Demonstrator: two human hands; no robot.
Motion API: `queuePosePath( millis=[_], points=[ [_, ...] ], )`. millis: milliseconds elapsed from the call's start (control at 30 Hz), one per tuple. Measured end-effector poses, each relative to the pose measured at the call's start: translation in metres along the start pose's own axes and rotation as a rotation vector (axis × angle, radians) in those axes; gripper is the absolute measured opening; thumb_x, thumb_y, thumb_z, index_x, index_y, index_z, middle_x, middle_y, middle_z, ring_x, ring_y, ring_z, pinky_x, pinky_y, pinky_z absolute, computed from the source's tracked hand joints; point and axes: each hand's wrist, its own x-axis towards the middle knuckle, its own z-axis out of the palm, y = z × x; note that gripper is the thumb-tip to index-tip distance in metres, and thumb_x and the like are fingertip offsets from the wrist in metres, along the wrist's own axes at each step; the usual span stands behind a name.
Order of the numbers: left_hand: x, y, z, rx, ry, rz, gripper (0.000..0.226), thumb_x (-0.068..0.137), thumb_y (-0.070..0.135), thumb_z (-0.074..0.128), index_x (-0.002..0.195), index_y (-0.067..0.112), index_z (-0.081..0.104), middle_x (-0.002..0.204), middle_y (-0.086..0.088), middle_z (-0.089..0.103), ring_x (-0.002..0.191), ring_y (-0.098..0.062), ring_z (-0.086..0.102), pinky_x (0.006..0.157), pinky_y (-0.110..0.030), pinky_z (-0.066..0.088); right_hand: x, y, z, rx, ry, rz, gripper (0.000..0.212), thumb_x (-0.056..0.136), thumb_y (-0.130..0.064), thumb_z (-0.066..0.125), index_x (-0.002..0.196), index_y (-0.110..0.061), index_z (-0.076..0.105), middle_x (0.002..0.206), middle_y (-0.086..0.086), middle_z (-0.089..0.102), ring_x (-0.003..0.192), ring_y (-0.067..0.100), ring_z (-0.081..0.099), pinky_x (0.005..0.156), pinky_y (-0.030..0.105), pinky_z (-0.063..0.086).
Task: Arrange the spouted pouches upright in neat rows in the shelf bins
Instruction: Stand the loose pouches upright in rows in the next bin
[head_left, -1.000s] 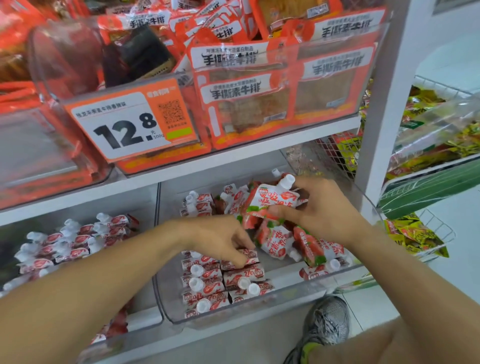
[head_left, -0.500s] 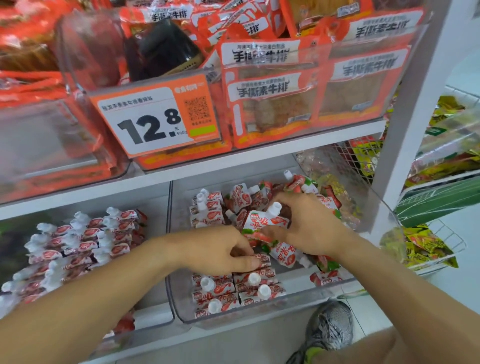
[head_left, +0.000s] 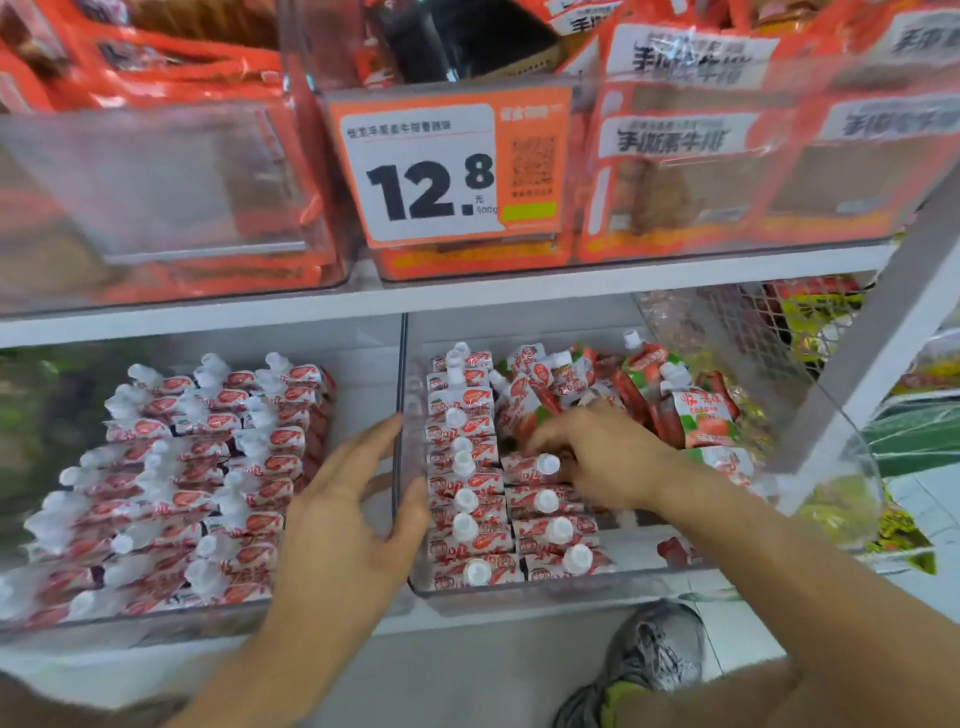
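Two clear bins sit on the lower shelf. The left bin (head_left: 156, 621) is packed with rows of red-and-white spouted pouches (head_left: 208, 457). In the right bin (head_left: 571, 590), two upright rows (head_left: 467, 499) line the left and front, and loose pouches (head_left: 696, 415) lie jumbled at the back right. My left hand (head_left: 353, 514) is spread open over the wall between the bins, thumb against the right bin's side. My right hand (head_left: 602, 452) reaches into the right bin, its fingers curled round a pouch (head_left: 543, 465) at the back of the second row.
The upper shelf holds clear bins of orange snack packs (head_left: 675, 171) and a 12.8 price tag (head_left: 441, 171). A white shelf post (head_left: 883, 364) stands at the right, with wire baskets of yellow-green packets (head_left: 826, 322) beyond. My shoe (head_left: 654, 649) is on the floor below.
My left hand has left the pouches, moved left to the bin wall and opened. My right hand has brought its pouch down into the second row.
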Motion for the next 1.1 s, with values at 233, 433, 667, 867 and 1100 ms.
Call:
queuePosePath(
  millis=[233, 433, 667, 867, 1100],
  points=[
    [-0.003, -0.006, 0.003, -0.109, 0.051, 0.019, 0.051, 0.080, 0.030, 0.068, 0.130, 0.027, 0.060, 0.117, 0.044, 0.049, 0.101, 0.016, 0.058, 0.089, 0.002, 0.038, -0.004, 0.011, -0.034, 0.336, -0.213, 0.126, 0.036, 0.088, -0.021, 0.072, 0.123, -0.028, 0.066, 0.124, -0.014, 0.066, 0.108, -0.003, 0.063, 0.100, 0.027, 0.050],
    [-0.004, -0.012, 0.008, -0.150, 0.067, 0.022, 0.049, 0.084, 0.038, 0.069, 0.131, 0.027, 0.060, 0.120, 0.046, 0.048, 0.104, 0.006, 0.062, 0.095, -0.013, 0.046, 0.023, 0.005, -0.042, 0.170, 0.238, 0.154, 0.035, 0.088, -0.037, 0.070, 0.117, -0.017, 0.066, 0.110, -0.004, 0.071, 0.098, 0.010, 0.067, 0.091, 0.029, 0.053],
    [-0.006, -0.013, 0.009, -0.188, 0.073, 0.032, 0.049, 0.085, 0.034, 0.070, 0.132, 0.026, 0.059, 0.125, 0.037, 0.051, 0.107, 0.002, 0.063, 0.094, -0.017, 0.049, 0.044, -0.003, -0.024, -0.147, -0.023, 0.120, 0.053, 0.083, -0.033, 0.073, 0.130, -0.018, 0.055, 0.117, 0.006, 0.056, 0.113, 0.026, 0.053, 0.084, 0.029, 0.042],
    [-0.005, -0.014, 0.010, -0.183, 0.066, 0.028, 0.050, 0.086, 0.035, 0.065, 0.134, 0.027, 0.057, 0.124, 0.041, 0.049, 0.109, 0.003, 0.061, 0.098, -0.015, 0.045, 0.024, 0.003, -0.036, 0.053, 0.136, 0.131, 0.031, 0.072, -0.018, 0.083, 0.092, -0.025, 0.061, 0.082, -0.020, 0.057, 0.068, -0.010, 0.055, 0.057, 0.006, 0.036],
    [-0.005, -0.015, 0.011, -0.176, 0.063, 0.023, 0.053, 0.084, 0.043, 0.058, 0.135, 0.029, 0.055, 0.126, 0.039, 0.049, 0.111, -0.001, 0.062, 0.098, -0.020, 0.047, 0.030, 0.005, -0.024, 0.064, 0.005, 0.111, 0.015, 0.088, -0.031, 0.071, 0.088, -0.023, 0.058, 0.086, -0.014, 0.062, 0.076, 0.004, 0.057, 0.065, 0.025, 0.039]
  ],
)
